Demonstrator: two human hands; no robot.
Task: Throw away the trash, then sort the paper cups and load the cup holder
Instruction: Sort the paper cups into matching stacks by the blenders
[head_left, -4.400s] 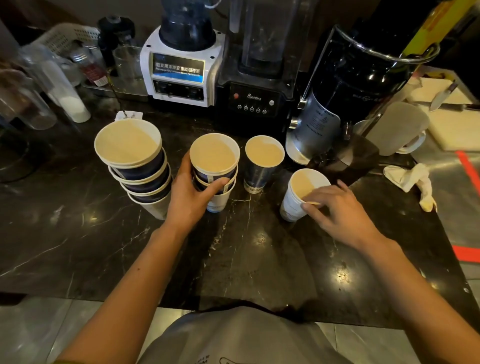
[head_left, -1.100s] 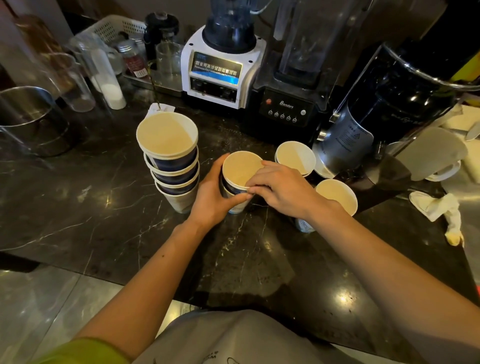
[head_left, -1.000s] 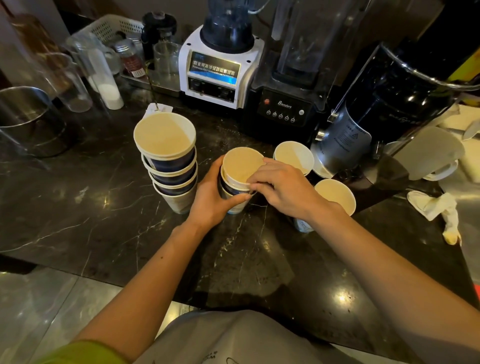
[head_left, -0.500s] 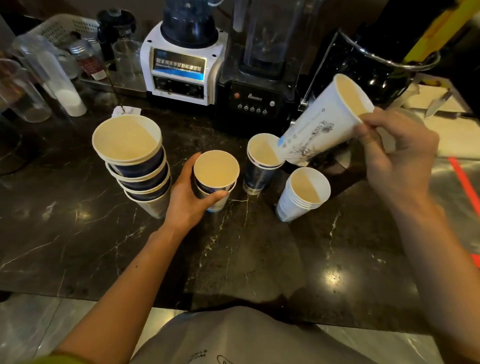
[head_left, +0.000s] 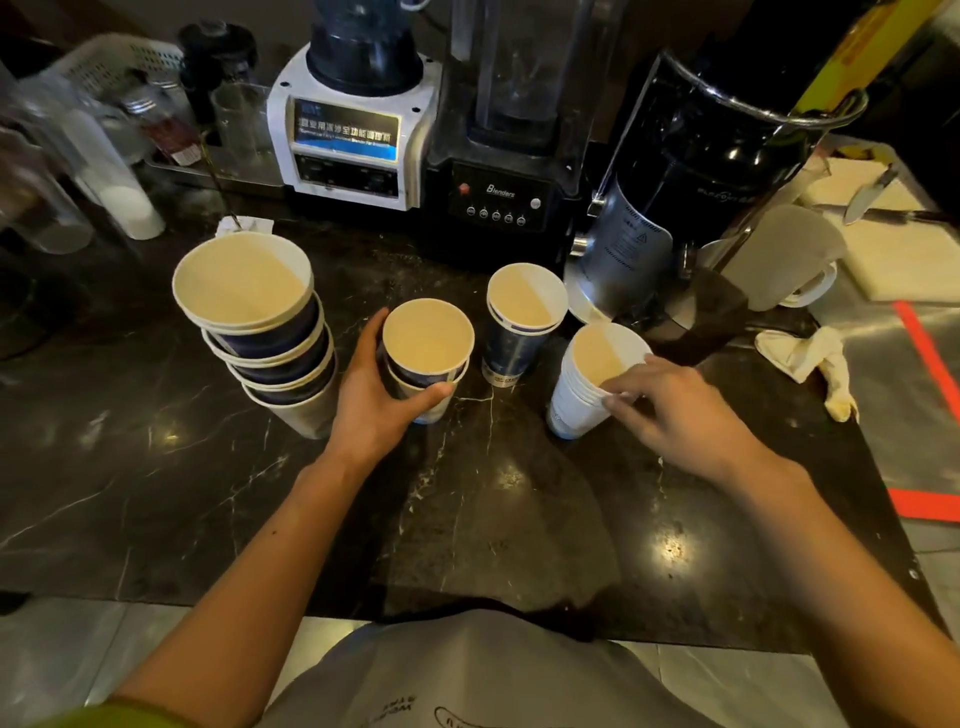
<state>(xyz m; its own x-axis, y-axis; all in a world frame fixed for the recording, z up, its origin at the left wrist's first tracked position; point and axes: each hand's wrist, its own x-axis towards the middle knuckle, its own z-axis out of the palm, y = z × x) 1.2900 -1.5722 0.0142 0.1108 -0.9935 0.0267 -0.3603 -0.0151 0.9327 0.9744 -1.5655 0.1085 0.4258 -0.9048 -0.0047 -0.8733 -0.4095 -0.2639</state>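
Both hands are working the cups: the left hand (head_left: 382, 397) is gripping the middle stack (head_left: 427, 358), while the right hand (head_left: 670, 410) is pinching the white stack (head_left: 589, 384), having just nested the lifted cup there. Sorting is progressing on the counter (head_left: 156, 467); no cup holder is showing.

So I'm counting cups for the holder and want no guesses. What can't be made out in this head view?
- White cup stack: exact count unclear; the rims sit too close together, and the right hand covers part of them.
- Middle stack: the left hand hides its lower wall.
- Large stack: the bottoms of its cups are nested out of sight.
- Cup holder: not in view.
- Jars at far left: blurred.
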